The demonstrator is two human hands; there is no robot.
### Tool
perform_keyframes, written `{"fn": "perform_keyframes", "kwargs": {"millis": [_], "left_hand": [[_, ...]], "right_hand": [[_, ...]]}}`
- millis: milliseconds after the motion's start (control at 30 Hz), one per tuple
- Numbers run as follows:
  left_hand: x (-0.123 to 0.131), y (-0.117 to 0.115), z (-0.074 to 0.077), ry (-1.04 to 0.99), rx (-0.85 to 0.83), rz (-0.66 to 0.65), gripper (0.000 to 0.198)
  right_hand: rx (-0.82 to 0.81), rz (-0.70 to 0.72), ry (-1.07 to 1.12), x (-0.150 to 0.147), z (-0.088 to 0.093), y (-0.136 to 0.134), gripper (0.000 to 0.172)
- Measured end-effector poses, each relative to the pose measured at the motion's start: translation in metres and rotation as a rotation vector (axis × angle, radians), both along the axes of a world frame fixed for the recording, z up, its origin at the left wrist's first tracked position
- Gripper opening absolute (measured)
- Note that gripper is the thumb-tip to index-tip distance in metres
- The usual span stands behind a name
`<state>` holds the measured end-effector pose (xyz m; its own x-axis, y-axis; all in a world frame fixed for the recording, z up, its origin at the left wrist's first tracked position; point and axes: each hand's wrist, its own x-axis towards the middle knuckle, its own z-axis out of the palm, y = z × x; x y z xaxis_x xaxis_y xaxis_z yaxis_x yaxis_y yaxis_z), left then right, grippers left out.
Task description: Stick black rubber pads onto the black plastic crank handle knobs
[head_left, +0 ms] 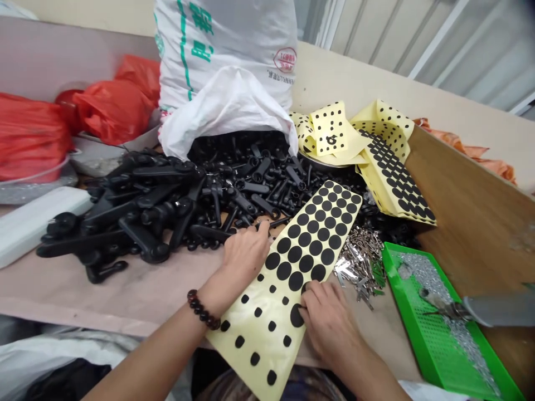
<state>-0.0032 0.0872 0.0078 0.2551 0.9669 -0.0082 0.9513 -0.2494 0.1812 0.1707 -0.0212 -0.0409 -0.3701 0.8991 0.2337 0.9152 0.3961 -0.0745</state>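
A yellow backing sheet (pixel 267 323) covered with round black stickers (pixel 315 231) lies in front of me, hanging over the table's near edge. My left hand (pixel 244 253), with a bead bracelet at the wrist, rests curled at the sheet's left edge beside the pile of black plastic handles (pixel 167 209); its fingers are tucked under and I cannot see what they hold. My right hand (pixel 328 320) sits on the sheet's right edge with its fingertips pinched at a black sticker (pixel 296 316).
More yellow sticker sheets (pixel 388 167) lie behind. A white sack (pixel 225 106) spills the black parts. Small metal pieces (pixel 361 259) lie beside a green tray (pixel 434 328) holding screws and a tool. Red bags (pixel 108 108) sit at the left.
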Motion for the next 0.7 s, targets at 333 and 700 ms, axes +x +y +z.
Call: {"fn": "perform_keyframes", "kwargs": {"millis": [333, 700], "left_hand": [[0.007, 0.008, -0.006, -0.079, -0.015, 0.071, 0.024], [-0.03, 0.011, 0.005, -0.63, -0.094, 0.201, 0.046]], "right_hand": [[0.031, 0.104, 0.116, -0.002, 0.002, -0.003, 0.021], [-0.077, 0.142, 0.046, 0.002, -0.003, -0.032, 0.023]]}}
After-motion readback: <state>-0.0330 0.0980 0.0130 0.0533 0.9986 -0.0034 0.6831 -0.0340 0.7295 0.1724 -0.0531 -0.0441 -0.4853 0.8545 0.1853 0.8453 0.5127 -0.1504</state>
